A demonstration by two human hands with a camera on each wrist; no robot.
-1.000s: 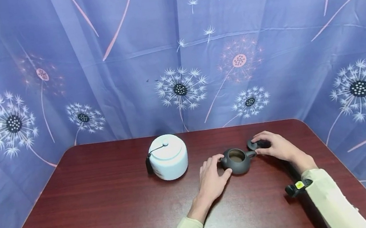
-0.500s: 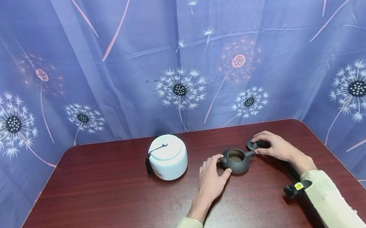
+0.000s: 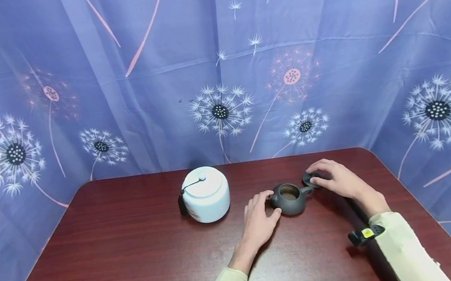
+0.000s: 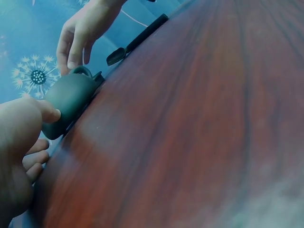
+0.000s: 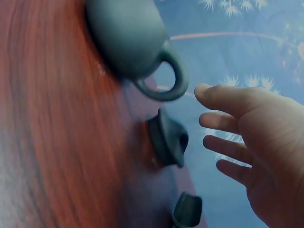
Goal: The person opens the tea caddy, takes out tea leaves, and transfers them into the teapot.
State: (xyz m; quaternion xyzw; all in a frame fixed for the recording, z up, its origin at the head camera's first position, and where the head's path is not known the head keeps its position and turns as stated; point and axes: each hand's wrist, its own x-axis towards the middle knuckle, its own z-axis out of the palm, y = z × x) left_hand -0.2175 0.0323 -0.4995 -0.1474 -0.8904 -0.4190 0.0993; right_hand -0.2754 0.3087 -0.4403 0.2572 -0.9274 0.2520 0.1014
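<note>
A small dark teapot (image 3: pixel 291 206) stands uncovered at the right of the table, its inside brownish. My left hand (image 3: pixel 259 223) holds it at the spout side, the thumb on the body and the fingers by the spout. My right hand (image 3: pixel 343 185) hovers over the dark lid (image 3: pixel 307 179), which lies beside the teapot's handle (image 5: pixel 178 80). From the right wrist, the lid sits on the table with a gap to my spread fingers. In the left wrist view, the right fingers hang down behind the handle.
A white lidded jar (image 3: pixel 207 202) with a black tassel (image 3: pixel 181 204) stands left of the teapot. A dark scoop (image 4: pixel 142 40) lies on the table near the lid, mostly under my right forearm in the head view. A patterned blue curtain (image 3: pixel 153 122) hangs behind the table.
My right thumb has shifted from beside the handle up toward the lid. The left hand and teapot keep their places; the head view has drifted slightly.
</note>
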